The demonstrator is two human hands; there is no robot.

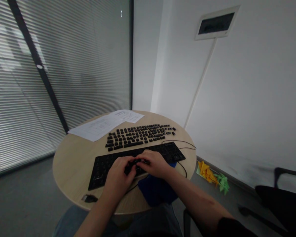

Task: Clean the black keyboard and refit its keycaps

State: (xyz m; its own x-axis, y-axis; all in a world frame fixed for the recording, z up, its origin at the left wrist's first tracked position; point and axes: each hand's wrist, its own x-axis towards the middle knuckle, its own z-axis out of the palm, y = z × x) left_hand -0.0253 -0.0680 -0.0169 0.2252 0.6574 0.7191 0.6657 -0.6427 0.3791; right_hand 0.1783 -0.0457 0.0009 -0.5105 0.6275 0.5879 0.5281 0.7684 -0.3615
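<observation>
Round table (75,161) with a pale wood-grain top, standing on a grey floor between a glazed partition with white slatted blinds (96,65) and a white wall (266,85). On the wall: one white-framed panel (216,25) with a dark window, a thin strip (199,84) running down from beneath it. Far left of the tabletop: printed sheets of paper (101,126), overlapping. Centre of the tabletop, beyond the hands: loose black keycaps (133,144), set out in rows, the long bar in the row nearest the keyboard. Nearer the person: one black keyboard (98,168), lying flat and slightly aslant, its left part showing small, evenly spaced marks. Over the keyboard's middle: left hand (119,172), thumb and fingers curved inward, tips close to a small dark piece (138,161); whether they grip it cannot be told. Right hand (154,162), thumb and forefinger pinched on that piece, too dark against the keyboard to identify. Under the right forearm: one blue cloth (158,191), crumpled, at the near edge. Also on the table: a thin black cable (179,141), looped at right; a plug (90,198), near front left. Floor, right: orange (207,171) and green folded shapes (223,183) beside the wall; black chair (281,200), partly in view.
</observation>
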